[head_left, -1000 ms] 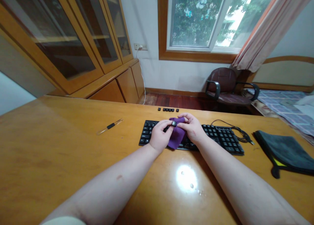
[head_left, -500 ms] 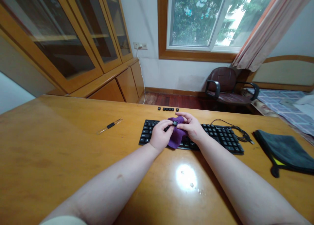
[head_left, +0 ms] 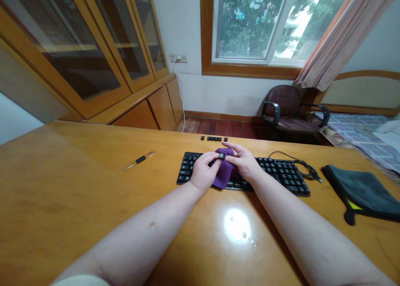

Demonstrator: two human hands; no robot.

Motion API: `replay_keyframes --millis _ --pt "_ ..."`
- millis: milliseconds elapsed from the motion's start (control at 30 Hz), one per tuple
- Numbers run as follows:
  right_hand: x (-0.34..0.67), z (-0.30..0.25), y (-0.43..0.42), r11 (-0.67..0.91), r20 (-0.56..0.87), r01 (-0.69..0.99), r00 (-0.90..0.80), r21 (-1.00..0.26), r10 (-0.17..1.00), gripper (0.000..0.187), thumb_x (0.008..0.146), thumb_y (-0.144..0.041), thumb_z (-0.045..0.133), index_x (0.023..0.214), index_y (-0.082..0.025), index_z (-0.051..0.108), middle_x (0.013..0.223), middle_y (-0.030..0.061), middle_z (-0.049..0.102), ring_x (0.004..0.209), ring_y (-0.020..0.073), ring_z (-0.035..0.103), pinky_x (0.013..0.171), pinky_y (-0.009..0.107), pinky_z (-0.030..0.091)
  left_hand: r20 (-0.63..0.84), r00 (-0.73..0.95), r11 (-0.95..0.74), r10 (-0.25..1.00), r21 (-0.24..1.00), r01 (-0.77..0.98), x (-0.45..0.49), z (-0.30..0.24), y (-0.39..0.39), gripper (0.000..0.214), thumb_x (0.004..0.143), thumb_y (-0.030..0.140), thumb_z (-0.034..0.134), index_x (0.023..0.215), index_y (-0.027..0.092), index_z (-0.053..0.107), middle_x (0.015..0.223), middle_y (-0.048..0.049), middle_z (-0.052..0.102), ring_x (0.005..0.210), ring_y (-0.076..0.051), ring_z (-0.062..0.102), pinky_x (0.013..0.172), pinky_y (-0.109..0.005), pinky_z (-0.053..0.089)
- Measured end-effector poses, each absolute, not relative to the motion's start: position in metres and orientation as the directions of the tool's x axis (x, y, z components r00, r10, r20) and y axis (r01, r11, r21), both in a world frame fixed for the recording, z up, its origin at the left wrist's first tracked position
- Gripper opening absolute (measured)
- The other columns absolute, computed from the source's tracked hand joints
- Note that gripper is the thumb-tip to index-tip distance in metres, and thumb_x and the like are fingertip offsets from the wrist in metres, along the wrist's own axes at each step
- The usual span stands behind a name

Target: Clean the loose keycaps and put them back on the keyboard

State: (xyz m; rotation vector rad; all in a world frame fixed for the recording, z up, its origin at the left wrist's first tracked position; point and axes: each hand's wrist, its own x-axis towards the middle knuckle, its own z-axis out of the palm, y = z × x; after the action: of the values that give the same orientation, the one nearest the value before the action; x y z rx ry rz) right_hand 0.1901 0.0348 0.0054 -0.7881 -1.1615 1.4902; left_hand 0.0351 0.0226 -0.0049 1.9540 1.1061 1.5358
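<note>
Between the fingertips of both hands is a small black keycap (head_left: pixel 222 156), held above the keyboard. My left hand (head_left: pixel 204 169) is closed, its thumb and forefinger pinching the keycap from the left. My right hand (head_left: pixel 245 161) has its thumb and bent fingers on a purple cloth (head_left: pixel 223 175) at the keycap's right side, with one finger stretched out. The cloth hangs down over the middle of the black keyboard (head_left: pixel 284 175), hiding some of its keys. Several loose keycaps (head_left: pixel 214 139) stand in a row near the desk's far edge.
A keycap puller (head_left: pixel 139 160) with a black grip and wire loops lies at left on the wooden desk (head_left: pixel 78 202). The keyboard's coiled cable (head_left: pixel 308 171) rests at right, beside a folded grey cloth (head_left: pixel 365 190). An office chair (head_left: pixel 284 107) stands beyond the desk.
The keycap has tilted very slightly between the fingers. Otherwise the hands, cloth and keyboard are nearly where they were.
</note>
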Motion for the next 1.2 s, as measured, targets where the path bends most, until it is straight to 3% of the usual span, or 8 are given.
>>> replay_keyframes --millis 267,433,733,933,1200 --pt "0.194 0.002 0.037 -0.048 0.067 -0.359 -0.301 -0.932 0.951 0.056 0.062 -0.021 0.076 0.115 -0.026 0.060 0.100 0.0025 0.071 0.084 0.0157 0.067 0.082 0.030 0.050 0.603 0.077 -0.593 0.794 0.739 0.321 0.036 -0.005 0.022 0.010 0.077 0.016 0.059 0.083 0.017 0.067 0.088 -0.0064 0.069 0.083 -0.017 0.065 0.081 -0.032 0.053" --pt "0.186 0.009 0.033 -0.065 0.032 -0.408 -0.227 -0.911 0.973 0.044 0.065 -0.028 0.074 0.108 -0.024 0.065 0.100 0.0045 0.071 0.081 0.0168 0.067 0.081 0.032 0.051 0.586 0.031 -0.563 0.810 0.761 0.323 0.035 -0.006 0.022 0.011 0.078 0.017 0.059 0.084 0.017 0.068 0.089 -0.0063 0.069 0.084 -0.017 0.064 0.082 -0.033 0.052" --pt "0.186 0.008 0.033 -0.086 0.026 -0.423 -0.252 -0.902 0.967 0.057 0.056 -0.019 0.078 0.110 -0.025 0.061 0.096 0.0033 0.072 0.083 0.0182 0.067 0.081 0.034 0.051 0.567 0.009 -0.539 0.824 0.778 0.323 0.036 -0.006 0.023 0.011 0.077 0.017 0.059 0.084 0.017 0.068 0.088 -0.0074 0.069 0.085 -0.018 0.064 0.082 -0.034 0.052" --pt "0.187 0.006 0.036 -0.037 0.055 -0.401 -0.214 -0.915 0.975 0.056 0.054 -0.020 0.079 0.107 -0.024 0.062 0.090 0.0026 0.073 0.082 0.0184 0.067 0.083 0.035 0.050 0.563 0.026 -0.536 0.826 0.771 0.344 0.036 -0.007 0.023 0.011 0.077 0.017 0.059 0.084 0.016 0.067 0.089 -0.0078 0.069 0.085 -0.018 0.064 0.082 -0.034 0.052" --pt "0.185 0.013 0.032 -0.117 -0.050 -0.435 -0.162 -0.893 0.986 0.048 0.055 -0.019 0.079 0.101 -0.021 0.065 0.088 0.0033 0.073 0.078 0.0179 0.067 0.082 0.035 0.050 0.566 0.025 -0.537 0.824 0.767 0.350 0.036 -0.005 0.022 0.011 0.078 0.018 0.059 0.084 0.016 0.067 0.088 -0.0074 0.069 0.083 -0.017 0.064 0.081 -0.034 0.052"
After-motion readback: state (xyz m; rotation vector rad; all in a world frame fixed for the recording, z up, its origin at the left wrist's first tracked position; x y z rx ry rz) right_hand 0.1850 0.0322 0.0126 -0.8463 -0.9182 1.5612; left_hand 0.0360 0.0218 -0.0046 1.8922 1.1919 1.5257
